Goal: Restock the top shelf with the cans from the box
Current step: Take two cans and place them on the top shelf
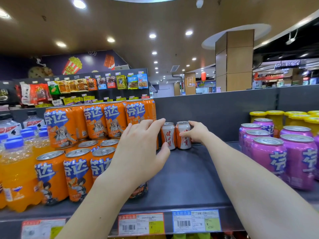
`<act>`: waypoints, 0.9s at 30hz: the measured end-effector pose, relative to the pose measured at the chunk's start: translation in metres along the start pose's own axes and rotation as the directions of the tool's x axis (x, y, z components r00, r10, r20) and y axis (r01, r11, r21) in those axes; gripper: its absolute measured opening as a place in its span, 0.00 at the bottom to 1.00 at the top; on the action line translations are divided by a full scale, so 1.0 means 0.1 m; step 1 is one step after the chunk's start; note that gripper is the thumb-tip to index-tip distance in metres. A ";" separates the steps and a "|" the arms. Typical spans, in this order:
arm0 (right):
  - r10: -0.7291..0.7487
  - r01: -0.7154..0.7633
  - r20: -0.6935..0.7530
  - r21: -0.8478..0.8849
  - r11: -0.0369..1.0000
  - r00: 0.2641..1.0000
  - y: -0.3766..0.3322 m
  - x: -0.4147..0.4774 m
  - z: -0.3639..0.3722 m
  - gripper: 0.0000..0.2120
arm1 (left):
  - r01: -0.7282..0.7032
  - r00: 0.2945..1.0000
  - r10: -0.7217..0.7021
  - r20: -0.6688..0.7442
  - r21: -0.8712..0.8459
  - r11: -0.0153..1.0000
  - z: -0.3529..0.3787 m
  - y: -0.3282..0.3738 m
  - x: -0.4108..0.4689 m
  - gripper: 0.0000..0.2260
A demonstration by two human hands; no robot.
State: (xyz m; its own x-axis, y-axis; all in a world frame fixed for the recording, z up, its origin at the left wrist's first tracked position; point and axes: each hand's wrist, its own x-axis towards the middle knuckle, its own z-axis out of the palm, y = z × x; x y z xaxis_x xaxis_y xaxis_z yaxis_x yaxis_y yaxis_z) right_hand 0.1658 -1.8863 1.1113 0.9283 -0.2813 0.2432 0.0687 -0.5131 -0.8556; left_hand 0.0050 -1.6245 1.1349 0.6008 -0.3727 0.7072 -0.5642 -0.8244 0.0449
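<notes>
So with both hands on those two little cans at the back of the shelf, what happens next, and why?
Probably let go and pull both hands back. The left can and right can already stand upright, side by side, at the back of the top shelf, with the left hand and right hand on them.

Dark shelf point(188, 176) carries cans point(176, 135) and bottles point(15, 163).

The white-and-orange cans point(168, 136) at my grip carry red 健力寶. The tall orange cans point(60, 128) and the purple cans point(269, 159) read 芬达. A wall popcorn picture point(71, 66) says "Pop Corn". A yellow-green shelf price tag point(212, 224) shows 2.80.
</notes>
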 end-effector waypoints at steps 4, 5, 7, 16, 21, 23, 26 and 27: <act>-0.001 -0.002 -0.075 -0.034 0.999 0.997 0.01 -0.01 0.03 0.38 | 0.006 1.000 -0.007 -0.004 -0.017 1.000 0.02 0.04 0.00 0.29; -0.001 -0.003 -0.081 -0.042 0.999 0.997 0.01 -0.02 0.03 0.37 | 0.007 1.000 -0.007 -0.003 -0.020 1.000 0.02 0.06 -0.01 0.29; -0.004 -0.003 -0.094 -0.069 0.998 0.996 0.01 -0.05 0.03 0.37 | 0.007 1.000 -0.007 0.000 -0.029 1.000 0.03 0.09 -0.03 0.29; -0.136 0.105 -0.046 -0.414 0.904 0.990 -0.23 -0.41 -0.17 0.39 | 0.054 0.998 -0.055 0.009 0.060 0.997 -0.04 0.10 -0.17 0.28; -0.255 0.250 0.062 -0.513 0.821 0.965 -0.41 -0.90 -0.12 0.26 | 0.086 0.996 -0.086 -0.002 0.099 0.991 -0.26 0.18 -0.35 0.29; -0.320 0.309 0.076 -0.534 0.787 0.944 -0.48 -1.18 -0.06 0.20 | 0.095 0.995 -0.095 -0.004 0.109 0.990 -0.39 0.17 -0.44 0.28; -0.369 0.359 0.098 -0.557 0.749 0.924 -0.53 -1.66 0.08 0.20 | 0.109 0.994 -0.111 0.017 0.119 0.987 -0.58 0.12 -0.65 0.28; -0.388 0.370 0.098 -0.579 0.727 0.916 -0.55 -1.83 0.12 0.20 | 0.109 0.994 -0.112 0.017 0.120 0.987 -0.64 0.09 -0.74 0.28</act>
State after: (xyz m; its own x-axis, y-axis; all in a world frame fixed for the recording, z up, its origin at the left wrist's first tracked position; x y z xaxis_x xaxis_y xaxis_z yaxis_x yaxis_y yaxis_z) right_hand -0.0037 -1.7967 1.1085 0.8600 0.0210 0.5098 0.1814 -0.9464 -0.2671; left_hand -0.0809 -1.5775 1.1277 0.6697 -0.2857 0.6855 -0.4233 -0.9053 0.0363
